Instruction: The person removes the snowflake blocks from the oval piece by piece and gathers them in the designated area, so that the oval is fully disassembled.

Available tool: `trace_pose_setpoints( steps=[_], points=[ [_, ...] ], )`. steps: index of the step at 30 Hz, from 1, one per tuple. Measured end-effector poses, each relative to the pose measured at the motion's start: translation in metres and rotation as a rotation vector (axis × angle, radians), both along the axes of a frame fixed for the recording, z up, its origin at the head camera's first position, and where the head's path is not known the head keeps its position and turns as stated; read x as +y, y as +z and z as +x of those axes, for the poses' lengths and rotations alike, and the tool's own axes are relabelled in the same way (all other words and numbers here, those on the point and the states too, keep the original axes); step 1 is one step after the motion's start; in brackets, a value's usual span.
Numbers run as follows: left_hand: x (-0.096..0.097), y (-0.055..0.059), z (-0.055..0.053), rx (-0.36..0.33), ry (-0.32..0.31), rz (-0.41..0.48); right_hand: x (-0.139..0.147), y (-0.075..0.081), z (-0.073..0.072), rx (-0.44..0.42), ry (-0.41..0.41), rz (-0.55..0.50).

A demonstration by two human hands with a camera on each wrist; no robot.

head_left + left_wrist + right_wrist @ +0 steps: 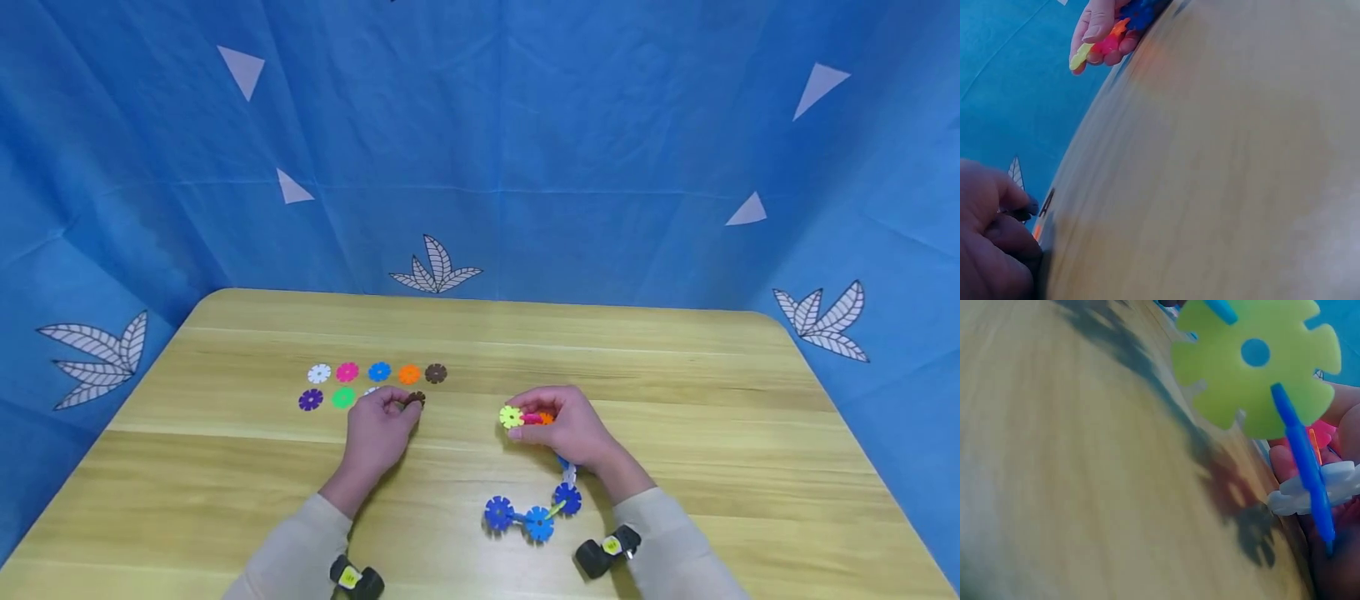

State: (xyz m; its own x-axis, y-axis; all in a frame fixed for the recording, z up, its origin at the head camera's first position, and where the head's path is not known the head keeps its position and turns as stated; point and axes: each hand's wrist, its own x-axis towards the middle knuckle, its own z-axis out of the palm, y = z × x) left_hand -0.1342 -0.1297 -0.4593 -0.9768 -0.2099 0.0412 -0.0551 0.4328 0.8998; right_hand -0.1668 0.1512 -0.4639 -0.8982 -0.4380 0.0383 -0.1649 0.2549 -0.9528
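Observation:
My left hand [377, 431] pinches a brown notched plastic disc [417, 399] between thumb and fingertips, low over the table. That disc shows as a dark piece at the fingertips in the left wrist view. With thumb and fingers, my right hand [576, 427] grips one end of a chain of interlocked snowflake discs. A yellow disc [512, 417] pokes out at the fingertips, followed by a pink disc [532, 418] and an orange one [547, 419]. Below the palm the chain runs on through a white disc [1291, 499] to blue discs [539, 524] near the table's front.
Loose discs lie in two rows at the left: white [319, 373], pink [347, 372], blue [379, 372], orange [409, 374] and brown [436, 373] behind; purple [311, 400] and green [343, 397] in front. My left hand partly covers another pale disc. A blue curtain [495, 150] hangs behind the table.

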Motion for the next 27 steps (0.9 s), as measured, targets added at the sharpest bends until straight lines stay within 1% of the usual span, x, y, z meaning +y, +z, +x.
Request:
trace_pose_setpoints(
  steps=[2,7,13,16,21,27],
  points=[
    [-0.002,0.002,-0.001,-0.018,-0.002,-0.023,-0.001,0.0,0.001,-0.008,-0.001,-0.003],
    [-0.01,0.004,-0.004,-0.032,0.009,-0.131,-0.001,0.001,0.002,-0.02,-0.009,0.005],
    [-0.016,0.004,-0.007,-0.052,-0.009,-0.218,-0.001,0.0,0.0,-0.006,-0.005,0.015],
    [-0.016,0.004,-0.007,-0.048,-0.014,-0.267,-0.001,-0.001,0.001,-0.009,-0.005,0.014],
    [-0.015,0.003,-0.007,-0.025,-0.017,-0.301,-0.001,0.0,0.0,-0.011,-0.002,0.023],
    [-0.016,0.002,-0.007,-0.017,-0.034,-0.326,-0.001,-0.001,0.0,-0.01,-0.001,0.027]
  ],
)
